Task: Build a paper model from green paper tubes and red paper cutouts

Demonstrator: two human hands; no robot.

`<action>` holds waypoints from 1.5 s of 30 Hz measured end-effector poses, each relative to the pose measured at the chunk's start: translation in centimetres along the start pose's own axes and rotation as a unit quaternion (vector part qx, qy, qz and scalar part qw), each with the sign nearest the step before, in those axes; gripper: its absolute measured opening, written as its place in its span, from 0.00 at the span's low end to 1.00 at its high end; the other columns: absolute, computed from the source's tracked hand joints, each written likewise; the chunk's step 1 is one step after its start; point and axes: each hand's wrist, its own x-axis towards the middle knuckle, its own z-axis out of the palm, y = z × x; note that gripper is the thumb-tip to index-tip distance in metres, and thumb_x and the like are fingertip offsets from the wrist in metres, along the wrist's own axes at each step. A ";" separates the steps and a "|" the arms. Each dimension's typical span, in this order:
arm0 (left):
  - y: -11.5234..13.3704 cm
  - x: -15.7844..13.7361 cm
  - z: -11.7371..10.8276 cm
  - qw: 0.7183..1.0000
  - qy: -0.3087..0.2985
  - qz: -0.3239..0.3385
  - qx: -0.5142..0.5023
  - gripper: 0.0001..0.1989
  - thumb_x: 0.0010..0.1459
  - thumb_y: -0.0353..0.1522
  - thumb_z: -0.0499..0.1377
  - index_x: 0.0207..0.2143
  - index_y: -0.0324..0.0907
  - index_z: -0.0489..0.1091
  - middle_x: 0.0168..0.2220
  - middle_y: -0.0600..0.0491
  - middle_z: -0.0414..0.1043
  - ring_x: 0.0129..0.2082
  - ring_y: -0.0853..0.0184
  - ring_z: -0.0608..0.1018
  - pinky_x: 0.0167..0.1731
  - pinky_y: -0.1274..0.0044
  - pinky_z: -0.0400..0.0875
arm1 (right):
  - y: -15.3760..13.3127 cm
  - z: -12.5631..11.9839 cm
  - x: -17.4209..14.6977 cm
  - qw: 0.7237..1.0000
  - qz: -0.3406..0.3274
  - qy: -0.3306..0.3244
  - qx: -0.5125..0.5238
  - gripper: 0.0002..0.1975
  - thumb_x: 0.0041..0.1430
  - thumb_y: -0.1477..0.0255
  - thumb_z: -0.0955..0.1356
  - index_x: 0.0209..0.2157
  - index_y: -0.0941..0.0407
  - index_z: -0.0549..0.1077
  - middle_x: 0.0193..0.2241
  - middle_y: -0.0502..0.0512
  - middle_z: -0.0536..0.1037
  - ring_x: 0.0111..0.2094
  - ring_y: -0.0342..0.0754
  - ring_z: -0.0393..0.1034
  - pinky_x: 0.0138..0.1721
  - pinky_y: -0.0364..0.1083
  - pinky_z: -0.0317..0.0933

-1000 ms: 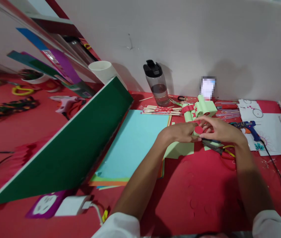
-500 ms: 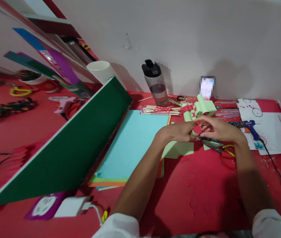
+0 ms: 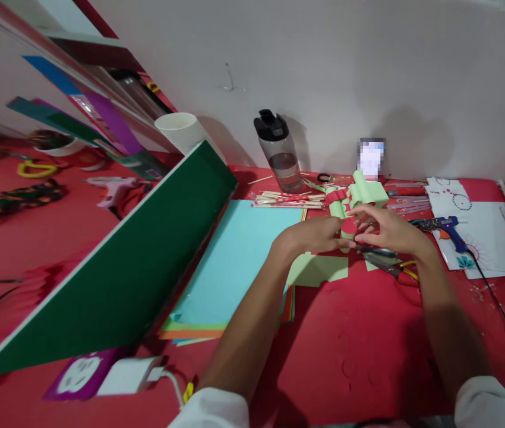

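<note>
A small light-green paper roll (image 3: pixel 347 235) with a red round end stands tilted between my hands, its red face turned up toward me. My left hand (image 3: pixel 319 233) grips it from the left, fingers closed against its side. On the other side, the thumb and forefinger of my right hand (image 3: pixel 386 229) curve around the roll. A dark pen-like tool (image 3: pixel 375 251) lies under the right hand, beside pliers (image 3: pixel 384 265) with red and yellow handles. Just beyond my fingers is a light-green paper model (image 3: pixel 368 193) with red trim. Some fingertips are hidden behind the roll.
Coloured sheets (image 3: pixel 239 255) and a leaning green board (image 3: pixel 123 261) occupy the left. A water bottle (image 3: pixel 280 154) stands by the wall near thin wooden sticks (image 3: pixel 286 199). To the right lies a blue glue gun (image 3: pixel 451 230) with its cord. Green paper pieces (image 3: pixel 319 269) lie in front.
Both hands have shifted slightly left with the paper roll. The red end now tilts more toward me, and the left fingers sit lower on its side.
</note>
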 end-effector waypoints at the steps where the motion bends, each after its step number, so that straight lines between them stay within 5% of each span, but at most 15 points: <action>1: 0.1 0.0 -0.1 1.000 0.003 -0.024 0.008 0.26 0.63 0.57 0.55 0.35 0.42 0.69 0.24 0.50 0.67 0.23 0.61 0.69 0.25 0.70 0.59 | 0.1 0.0 0.0 1.000 -0.004 0.007 -0.005 0.23 0.60 0.72 0.72 0.57 0.51 0.72 0.44 0.55 0.80 0.43 0.51 0.80 0.47 0.52 0.76; 10: 0.9 -0.4 -0.5 0.998 -0.010 -0.059 -0.025 0.27 0.62 0.57 0.56 0.26 0.44 0.63 0.20 0.54 0.62 0.20 0.66 0.65 0.22 0.73 0.55 | 0.4 0.2 0.1 1.000 0.000 0.022 0.009 0.23 0.61 0.75 0.72 0.57 0.50 0.73 0.46 0.56 0.83 0.47 0.52 0.82 0.51 0.54 0.76; 26: 1.0 -0.6 -0.6 0.998 -0.011 -0.062 -0.021 0.18 0.66 0.48 0.57 0.35 0.42 0.70 0.24 0.53 0.69 0.23 0.65 0.70 0.24 0.74 0.58 | -0.3 1.0 0.2 0.998 -0.007 0.054 -0.033 0.23 0.59 0.66 0.76 0.56 0.50 0.74 0.42 0.55 0.82 0.41 0.50 0.80 0.44 0.50 0.77; 45: 0.7 -0.3 -0.3 0.999 -0.004 -0.045 -0.028 0.22 0.63 0.53 0.57 0.33 0.43 0.68 0.27 0.52 0.71 0.25 0.64 0.71 0.26 0.74 0.58 | -0.2 0.9 0.1 0.997 -0.008 0.057 -0.043 0.23 0.60 0.69 0.74 0.56 0.49 0.74 0.41 0.55 0.82 0.40 0.50 0.79 0.42 0.49 0.77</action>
